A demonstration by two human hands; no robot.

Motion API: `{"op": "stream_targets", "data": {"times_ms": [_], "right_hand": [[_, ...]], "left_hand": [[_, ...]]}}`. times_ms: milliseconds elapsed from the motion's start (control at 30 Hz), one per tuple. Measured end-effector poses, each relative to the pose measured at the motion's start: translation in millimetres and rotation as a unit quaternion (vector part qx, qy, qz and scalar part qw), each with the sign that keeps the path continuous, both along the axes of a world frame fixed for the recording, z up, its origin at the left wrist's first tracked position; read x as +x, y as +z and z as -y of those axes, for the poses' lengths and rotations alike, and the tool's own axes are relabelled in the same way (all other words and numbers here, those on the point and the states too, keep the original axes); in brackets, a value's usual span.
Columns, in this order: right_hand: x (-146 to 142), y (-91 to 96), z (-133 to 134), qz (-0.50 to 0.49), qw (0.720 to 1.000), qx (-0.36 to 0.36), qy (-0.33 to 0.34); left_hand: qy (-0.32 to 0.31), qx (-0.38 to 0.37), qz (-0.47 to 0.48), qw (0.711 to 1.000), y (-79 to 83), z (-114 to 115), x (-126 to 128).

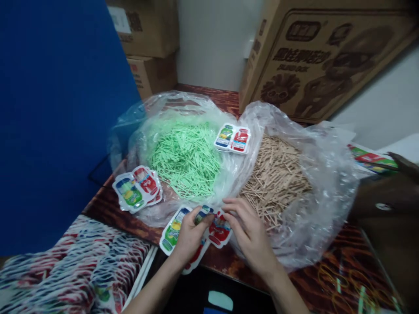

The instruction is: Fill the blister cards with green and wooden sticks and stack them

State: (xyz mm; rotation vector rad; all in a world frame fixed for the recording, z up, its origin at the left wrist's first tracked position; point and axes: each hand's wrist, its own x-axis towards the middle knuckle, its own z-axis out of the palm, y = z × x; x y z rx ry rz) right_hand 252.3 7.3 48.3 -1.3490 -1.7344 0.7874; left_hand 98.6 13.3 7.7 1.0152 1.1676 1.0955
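Observation:
My left hand (190, 233) is closed around a small stack of printed bottle-shaped plastic trays (173, 231) at the table's front edge. My right hand (247, 233) meets it from the right, its fingertips pinching the red part of the top tray (218, 231). Just behind my hands lies an open clear bag holding a heap of green sticks (185, 159). To the right, a second clear bag holds a heap of plain wooden sticks (275, 176), close to my right hand.
A stack of the same trays (137, 188) lies at the left, and one tray (233, 138) rests between the bags. Cardboard boxes (314, 56) stand behind. A blue panel (55, 117) blocks the left. Rubber bands (340, 283) lie at the right front.

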Motion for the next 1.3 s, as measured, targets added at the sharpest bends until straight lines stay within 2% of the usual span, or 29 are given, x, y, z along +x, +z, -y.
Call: {"op": "stream_targets", "data": {"times_ms": [100, 200, 233, 300, 367, 433, 467, 567, 633, 700, 800, 900, 967, 1033, 1067, 1133, 1167, 1200, 1233, 1300], "right_hand": [[-7.9, -2.9, 2.1, 0.017, 0.999, 0.036, 0.005], [-13.3, -4.3, -3.2, -0.065, 0.995, -0.040, 0.057], [-13.8, -4.7, -6.2, -0.103, 0.991, -0.072, 0.055], [-13.3, -7.1, -12.4, -0.168, 0.978, -0.120, 0.004], [-12.7, -13.0, -17.0, -0.205, 0.965, -0.150, -0.061], [-14.5, -22.3, -19.6, -0.220, 0.957, -0.168, -0.084], [-16.8, -27.3, -20.8, -0.220, 0.958, -0.166, -0.079], [-28.7, -39.9, -28.9, -0.155, 0.980, -0.114, -0.043], [-37.8, -45.6, -41.0, -0.101, 0.993, -0.059, -0.025], [-44.3, -51.1, -57.3, -0.032, 0.999, -0.016, -0.003], [-46.0, -61.0, -79.9, 0.153, 0.988, -0.013, 0.018], [-43.2, -67.1, -89.3, 0.337, 0.941, -0.035, 0.006], [-43.9, -66.5, -88.4, 0.401, 0.915, -0.040, 0.013], [-47.9, -63.4, -85.1, 0.431, 0.901, -0.037, 0.034], [-50.5, -61.6, -83.5, 0.441, 0.896, -0.033, 0.043], [-54.6, -59.1, -81.5, 0.452, 0.890, -0.024, 0.057], [-55.5, -58.4, -81.5, 0.454, 0.888, -0.022, 0.061], [-55.4, -58.2, -82.2, 0.454, 0.888, -0.024, 0.062], [-54.4, -58.3, -83.4, 0.452, 0.890, -0.029, 0.062], [-50.8, -59.0, -87.0, 0.443, 0.894, -0.043, 0.056]], "left_hand": [[0.029, -0.007, 0.028, 0.999, 0.1, 2.9, -2.8], [0.071, -0.004, 0.038, 0.997, -3.9, 2.1, -12.7], [0.087, -0.012, 0.051, 0.995, -5.6, 0.6, -19.2], [0.135, -0.033, 0.088, 0.986, -8.7, -4.7, -38.4], [0.214, -0.044, 0.113, 0.969, -11.0, -14.3, -66.2], [0.299, -0.043, 0.087, 0.949, -13.7, -29.1, -99.8], [0.327, -0.025, 0.042, 0.944, -15.8, -38.3, -116.9], [0.380, 0.050, -0.180, 0.906, -25.3, -66.4, -159.5], [0.381, 0.083, -0.377, 0.840, -32.4, -79.8, -175.8], [0.362, 0.078, -0.488, 0.790, -38.4, -85.7, -182.5], [0.361, 0.078, -0.533, 0.761, -42.5, -82.8, -182.1], [0.384, 0.118, -0.539, 0.741, -37.8, -71.0, -173.7], [0.394, 0.153, -0.530, 0.735, -30.7, -60.3, -160.7], [0.370, 0.205, -0.506, 0.752, -23.7, -48.6, -139.3], [0.323, 0.239, -0.485, 0.777, -21.5, -42.9, -125.9], [0.155, 0.283, -0.437, 0.840, -21.5, -32.6, -96.8], [0.064, 0.290, -0.425, 0.855, -23.7, -28.4, -83.0], [-0.008, 0.292, -0.426, 0.856, -27.0, -24.8, -70.9], [-0.051, 0.282, -0.437, 0.852, -31.0, -21.9, -61.1], [-0.086, 0.262, -0.470, 0.839, -38.9, -17.9, -48.9]]}}
